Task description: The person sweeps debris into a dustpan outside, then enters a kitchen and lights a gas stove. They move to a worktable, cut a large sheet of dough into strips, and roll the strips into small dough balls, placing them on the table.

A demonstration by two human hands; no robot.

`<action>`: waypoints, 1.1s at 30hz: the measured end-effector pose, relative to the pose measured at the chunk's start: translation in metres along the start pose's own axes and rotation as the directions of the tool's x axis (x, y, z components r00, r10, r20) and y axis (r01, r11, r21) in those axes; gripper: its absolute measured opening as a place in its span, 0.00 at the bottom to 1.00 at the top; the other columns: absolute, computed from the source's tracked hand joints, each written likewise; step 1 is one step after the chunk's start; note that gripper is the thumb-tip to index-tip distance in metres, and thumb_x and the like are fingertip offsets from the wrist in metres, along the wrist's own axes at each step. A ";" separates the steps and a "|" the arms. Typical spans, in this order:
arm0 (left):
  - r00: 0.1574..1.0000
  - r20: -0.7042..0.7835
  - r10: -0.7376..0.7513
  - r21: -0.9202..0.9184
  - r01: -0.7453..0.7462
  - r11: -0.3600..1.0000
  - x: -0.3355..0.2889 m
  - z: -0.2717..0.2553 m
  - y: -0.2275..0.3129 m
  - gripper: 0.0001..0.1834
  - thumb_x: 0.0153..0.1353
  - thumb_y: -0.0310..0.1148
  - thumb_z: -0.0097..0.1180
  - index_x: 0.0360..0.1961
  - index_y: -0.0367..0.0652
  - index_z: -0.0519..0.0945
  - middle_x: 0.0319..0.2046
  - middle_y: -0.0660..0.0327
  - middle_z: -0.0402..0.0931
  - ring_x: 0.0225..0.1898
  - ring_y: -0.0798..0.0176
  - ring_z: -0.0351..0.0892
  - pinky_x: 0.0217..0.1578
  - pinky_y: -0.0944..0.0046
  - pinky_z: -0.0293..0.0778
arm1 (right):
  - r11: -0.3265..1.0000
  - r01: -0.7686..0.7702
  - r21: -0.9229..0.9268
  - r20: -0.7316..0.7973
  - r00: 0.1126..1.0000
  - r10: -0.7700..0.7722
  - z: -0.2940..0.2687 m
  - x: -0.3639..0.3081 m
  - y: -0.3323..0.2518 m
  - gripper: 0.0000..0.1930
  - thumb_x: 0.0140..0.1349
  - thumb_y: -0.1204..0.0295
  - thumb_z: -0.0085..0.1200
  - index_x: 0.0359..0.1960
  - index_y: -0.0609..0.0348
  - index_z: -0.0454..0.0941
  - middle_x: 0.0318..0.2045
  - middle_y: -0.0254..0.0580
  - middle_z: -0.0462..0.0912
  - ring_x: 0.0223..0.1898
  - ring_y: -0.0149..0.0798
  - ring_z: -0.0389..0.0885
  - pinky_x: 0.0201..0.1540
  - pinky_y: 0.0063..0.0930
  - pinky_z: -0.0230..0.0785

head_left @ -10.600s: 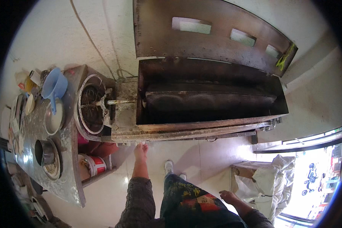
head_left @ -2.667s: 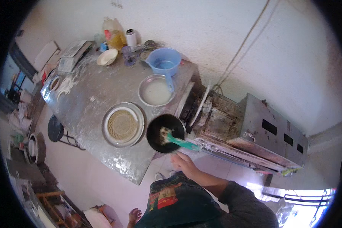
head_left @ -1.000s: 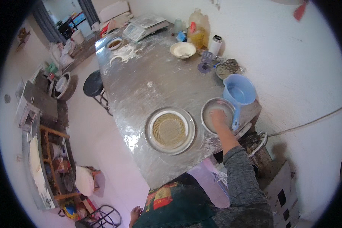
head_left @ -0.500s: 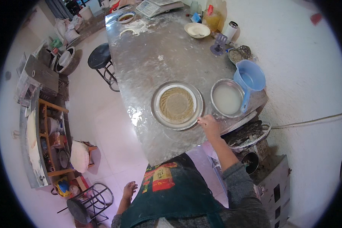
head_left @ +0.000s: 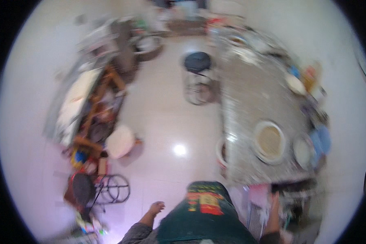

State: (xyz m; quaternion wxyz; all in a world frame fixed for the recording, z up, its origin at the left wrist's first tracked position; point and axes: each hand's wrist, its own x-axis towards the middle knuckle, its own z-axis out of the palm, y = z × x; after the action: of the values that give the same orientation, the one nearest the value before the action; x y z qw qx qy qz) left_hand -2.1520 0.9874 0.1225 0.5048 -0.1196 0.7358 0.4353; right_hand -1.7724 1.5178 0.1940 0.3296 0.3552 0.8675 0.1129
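The picture is smeared by motion. My left hand (head_left: 157, 208) hangs over the floor beside my dark green apron (head_left: 209, 211), its fingers loosely apart with nothing seen in them. Below the near edge of the table, my right hand (head_left: 275, 205) is too blurred for its fingers to be told. On the table (head_left: 248, 101) lies a round metal tray with a white-rimmed disc of tan, grainy stuff (head_left: 269, 142). To its right stand a metal bowl of cloudy liquid (head_left: 303, 151) and a blue dipper (head_left: 321, 140).
A black-topped stool (head_left: 198, 62) stands left of the table. Further left are a white-topped stool (head_left: 120, 141), another dark stool lying tipped (head_left: 84, 190) and a long shelf unit (head_left: 75, 101). A pale bowl (head_left: 295, 84) and bottles line the wall side.
My view has swung left, so the table now lies at the right. My right hand has left the tray's edge and dropped below the table edge. My left hand still hangs at my side.
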 end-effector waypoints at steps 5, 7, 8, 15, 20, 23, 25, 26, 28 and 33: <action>0.982 -0.183 -0.050 0.060 0.062 0.996 0.000 -0.040 -0.046 0.16 0.52 0.40 0.54 0.38 0.42 0.78 0.28 0.61 0.78 0.26 0.66 0.76 0.24 0.67 0.71 | -0.091 -0.353 0.931 0.365 0.905 0.220 -0.010 -0.002 -0.103 0.29 0.62 0.57 0.38 0.61 0.55 0.50 0.60 0.40 0.55 0.57 0.40 0.59 0.58 0.32 0.48; 0.973 -0.225 -0.039 0.046 0.051 0.998 0.005 -0.054 -0.044 0.16 0.52 0.41 0.54 0.37 0.41 0.79 0.27 0.61 0.78 0.25 0.66 0.76 0.25 0.67 0.72 | -0.040 -0.293 0.955 0.295 0.949 0.113 -0.048 0.018 -0.144 0.28 0.62 0.57 0.39 0.60 0.55 0.51 0.58 0.40 0.56 0.56 0.40 0.60 0.56 0.32 0.49; 0.971 -0.229 -0.066 -0.001 0.068 0.998 0.009 -0.058 -0.040 0.17 0.52 0.42 0.53 0.36 0.41 0.79 0.26 0.61 0.78 0.25 0.66 0.76 0.27 0.66 0.72 | -0.012 -0.259 0.966 0.260 0.964 0.060 -0.068 0.027 -0.163 0.27 0.61 0.57 0.39 0.60 0.55 0.52 0.58 0.40 0.57 0.55 0.40 0.60 0.55 0.31 0.50; 0.955 -0.253 0.152 0.009 -0.154 0.988 0.047 -0.059 0.006 0.18 0.53 0.42 0.51 0.37 0.38 0.78 0.28 0.58 0.78 0.28 0.64 0.76 0.32 0.64 0.72 | 0.146 -0.091 0.985 0.123 0.964 -0.234 -0.162 0.083 -0.239 0.23 0.61 0.59 0.40 0.56 0.56 0.56 0.52 0.39 0.61 0.49 0.38 0.64 0.48 0.31 0.54; 0.941 -0.260 0.217 0.048 -0.212 0.976 0.071 -0.084 0.029 0.18 0.53 0.42 0.52 0.39 0.38 0.78 0.30 0.56 0.78 0.30 0.63 0.77 0.35 0.63 0.72 | 0.238 -0.133 0.962 0.201 0.936 -0.289 -0.182 0.136 -0.263 0.20 0.61 0.61 0.41 0.53 0.56 0.59 0.47 0.39 0.64 0.45 0.37 0.66 0.43 0.31 0.56; 0.936 -0.333 0.114 0.008 -0.118 0.993 0.079 -0.121 0.040 0.17 0.53 0.41 0.52 0.38 0.39 0.78 0.30 0.57 0.79 0.29 0.64 0.77 0.33 0.64 0.73 | 0.294 -0.181 0.938 0.268 0.919 -0.289 -0.194 0.178 -0.280 0.19 0.61 0.62 0.41 0.51 0.56 0.61 0.45 0.38 0.66 0.42 0.36 0.68 0.40 0.31 0.58; 0.927 -0.374 -0.006 -0.080 -0.026 0.996 0.083 -0.145 0.052 0.16 0.52 0.40 0.52 0.38 0.39 0.78 0.29 0.58 0.78 0.28 0.65 0.77 0.32 0.64 0.73 | 0.333 -0.212 0.919 0.309 0.911 -0.274 -0.209 0.211 -0.289 0.18 0.61 0.62 0.42 0.50 0.56 0.62 0.43 0.38 0.67 0.41 0.36 0.69 0.38 0.30 0.59; 0.917 -0.394 -0.058 -0.123 0.010 0.992 0.085 -0.157 0.062 0.16 0.52 0.39 0.53 0.37 0.40 0.78 0.28 0.59 0.78 0.28 0.65 0.77 0.31 0.65 0.73 | 0.357 -0.223 0.907 0.329 0.905 -0.270 -0.218 0.228 -0.292 0.17 0.61 0.63 0.42 0.49 0.56 0.63 0.42 0.38 0.68 0.40 0.36 0.69 0.37 0.30 0.59; 0.891 -0.418 -0.178 -0.243 0.080 0.967 0.084 -0.178 0.084 0.15 0.52 0.38 0.53 0.37 0.39 0.78 0.27 0.60 0.78 0.27 0.66 0.76 0.31 0.65 0.74 | 0.412 -0.224 0.883 0.355 0.894 -0.272 -0.241 0.265 -0.301 0.16 0.61 0.63 0.42 0.48 0.56 0.64 0.41 0.38 0.69 0.38 0.35 0.70 0.35 0.30 0.60; 0.854 -0.501 -0.143 -0.468 -0.128 0.874 0.098 -0.202 0.145 0.17 0.54 0.39 0.51 0.41 0.38 0.76 0.31 0.60 0.77 0.30 0.67 0.76 0.30 0.66 0.72 | 0.533 -0.139 0.835 0.348 0.883 -0.316 -0.319 0.357 -0.345 0.14 0.61 0.65 0.43 0.45 0.57 0.67 0.36 0.37 0.72 0.34 0.34 0.73 0.30 0.30 0.63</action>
State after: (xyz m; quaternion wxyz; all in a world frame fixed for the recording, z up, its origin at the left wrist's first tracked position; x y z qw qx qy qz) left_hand -2.4159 0.9454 0.1374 0.2420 -0.3584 0.7109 0.5546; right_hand -2.3563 1.5273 0.1122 0.3180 0.4389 0.7262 -0.4229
